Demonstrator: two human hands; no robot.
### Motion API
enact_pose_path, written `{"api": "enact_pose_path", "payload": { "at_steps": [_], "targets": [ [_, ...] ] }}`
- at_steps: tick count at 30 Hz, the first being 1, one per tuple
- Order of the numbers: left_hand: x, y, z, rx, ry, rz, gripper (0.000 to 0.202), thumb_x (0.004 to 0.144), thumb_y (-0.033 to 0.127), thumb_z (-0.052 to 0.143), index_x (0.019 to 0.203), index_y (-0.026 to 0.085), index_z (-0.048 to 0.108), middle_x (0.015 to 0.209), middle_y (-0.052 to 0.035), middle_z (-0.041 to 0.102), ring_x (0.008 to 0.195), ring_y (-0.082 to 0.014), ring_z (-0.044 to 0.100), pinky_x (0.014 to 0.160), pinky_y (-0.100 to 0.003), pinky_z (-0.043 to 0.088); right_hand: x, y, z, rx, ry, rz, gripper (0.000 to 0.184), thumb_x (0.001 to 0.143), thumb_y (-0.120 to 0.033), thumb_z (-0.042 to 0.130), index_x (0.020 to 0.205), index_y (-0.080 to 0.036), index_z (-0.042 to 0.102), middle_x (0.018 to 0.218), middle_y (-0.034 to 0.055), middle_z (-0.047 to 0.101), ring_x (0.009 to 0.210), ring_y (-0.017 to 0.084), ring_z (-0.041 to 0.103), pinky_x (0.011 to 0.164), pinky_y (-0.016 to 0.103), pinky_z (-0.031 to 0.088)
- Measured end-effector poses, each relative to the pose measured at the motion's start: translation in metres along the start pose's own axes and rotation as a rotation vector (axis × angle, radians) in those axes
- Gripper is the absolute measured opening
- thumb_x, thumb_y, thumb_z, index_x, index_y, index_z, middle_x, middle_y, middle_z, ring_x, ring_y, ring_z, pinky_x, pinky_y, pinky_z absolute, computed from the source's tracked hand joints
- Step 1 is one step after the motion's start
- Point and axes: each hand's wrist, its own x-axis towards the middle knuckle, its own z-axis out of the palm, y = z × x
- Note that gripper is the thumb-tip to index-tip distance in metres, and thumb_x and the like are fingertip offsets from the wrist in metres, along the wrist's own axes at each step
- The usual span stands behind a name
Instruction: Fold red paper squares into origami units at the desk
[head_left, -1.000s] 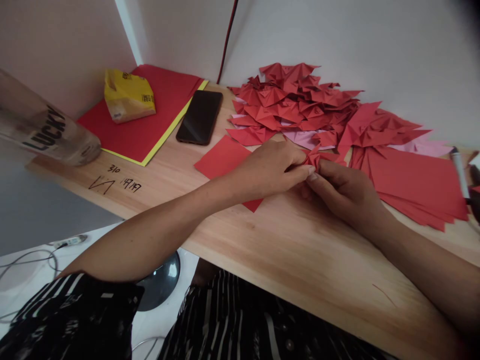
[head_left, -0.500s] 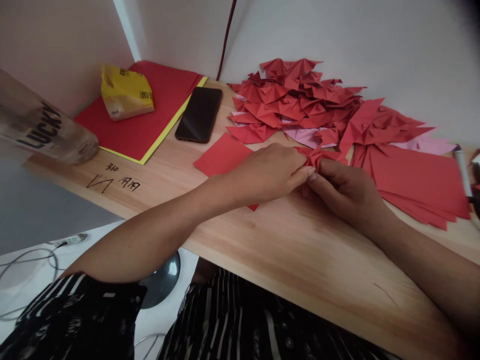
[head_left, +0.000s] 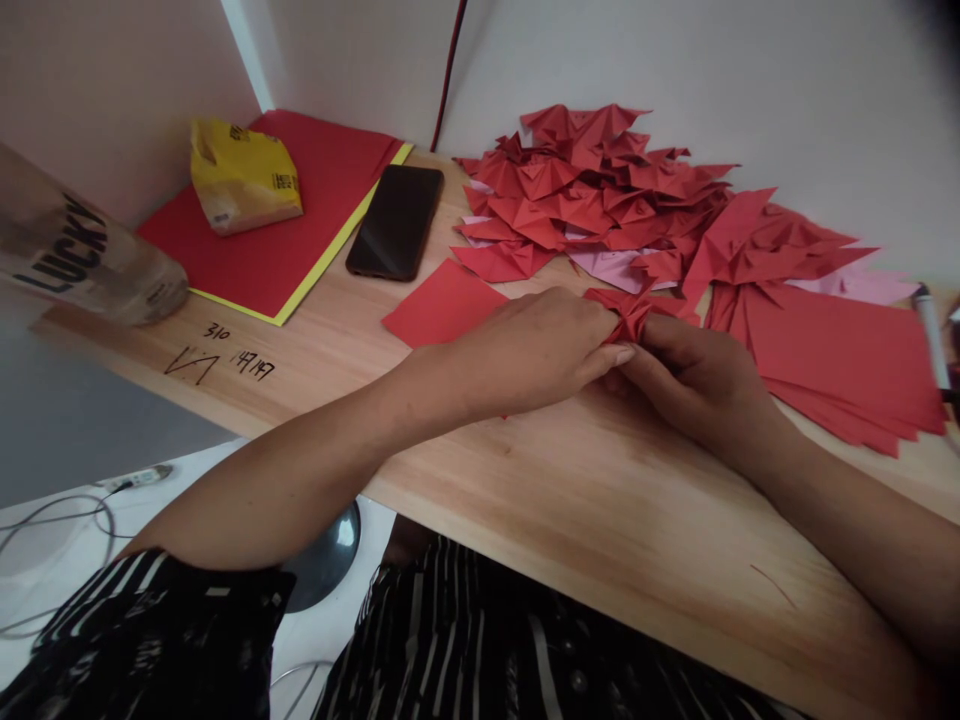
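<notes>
My left hand (head_left: 536, 345) and my right hand (head_left: 694, 380) meet over the wooden table (head_left: 585, 500), fingertips pinched together on a small folded red paper piece (head_left: 628, 310). Most of that piece is hidden by my fingers. A flat red paper square (head_left: 442, 305) lies under and just left of my left hand. Behind my hands sits a heap of folded red paper pieces (head_left: 592, 185), with a few pink ones mixed in.
A stack of flat red sheets (head_left: 832, 370) lies at the right, a marker (head_left: 930, 335) beside it. A black phone (head_left: 396, 222), a yellow tissue pack (head_left: 241, 175) on a red and yellow sheet pad (head_left: 277, 255), and a clear bottle (head_left: 82, 265) are at the left.
Both hands stay pinched on the folded red piece, with only small finger shifts. The view has tilted slightly, so the things on the table sit a little higher in the picture.
</notes>
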Motion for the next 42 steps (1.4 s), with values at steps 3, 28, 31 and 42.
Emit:
{"api": "enact_pose_path", "payload": {
  "at_steps": [3, 28, 31, 42],
  "targets": [
    [-0.001, 0.003, -0.002, 0.063, -0.027, -0.007, 0.037, 0.100, 0.040, 0.040, 0.099, 0.015, 0.068, 0.093, -0.0083, 0.068, 0.089, -0.0211, 0.064, 0.080, -0.032, 0.047, -0.001, 0.002, 0.001, 0.000, 0.007, -0.019, 0.025, 0.095, -0.026, 0.054, 0.070, -0.020, 0.056, 0.061, -0.0022, 0.057, 0.055, 0.010, 0.052, 0.051, 0.023, 0.038],
    [0.001, -0.007, 0.003, 0.035, -0.006, 0.079, 0.022, 0.094, 0.029, 0.049, 0.094, 0.017, 0.068, 0.088, -0.0063, 0.068, 0.090, -0.0217, 0.065, 0.079, -0.032, 0.048, -0.003, 0.003, 0.001, 0.047, -0.002, 0.033, 0.027, 0.097, -0.031, 0.052, 0.072, -0.022, 0.056, 0.065, -0.0006, 0.060, 0.059, 0.013, 0.056, 0.056, 0.027, 0.042],
    [0.002, -0.009, 0.004, 0.019, -0.002, 0.071, 0.022, 0.093, 0.030, 0.050, 0.093, 0.017, 0.067, 0.086, -0.0058, 0.067, 0.089, -0.0212, 0.064, 0.079, -0.031, 0.048, -0.003, 0.005, 0.001, 0.064, -0.002, 0.039, 0.028, 0.098, -0.032, 0.051, 0.071, -0.022, 0.056, 0.065, -0.0005, 0.060, 0.059, 0.013, 0.056, 0.055, 0.028, 0.041],
    [0.007, -0.002, 0.001, -0.165, 0.111, 0.051, 0.028, 0.093, 0.029, 0.053, 0.070, 0.015, 0.058, 0.075, -0.0047, 0.063, 0.087, -0.0198, 0.062, 0.084, -0.033, 0.046, 0.000, 0.006, 0.000, 0.159, 0.013, 0.068, 0.029, 0.099, -0.032, 0.051, 0.073, -0.020, 0.057, 0.065, -0.0009, 0.059, 0.058, 0.011, 0.054, 0.057, 0.026, 0.041]
  ]
}}
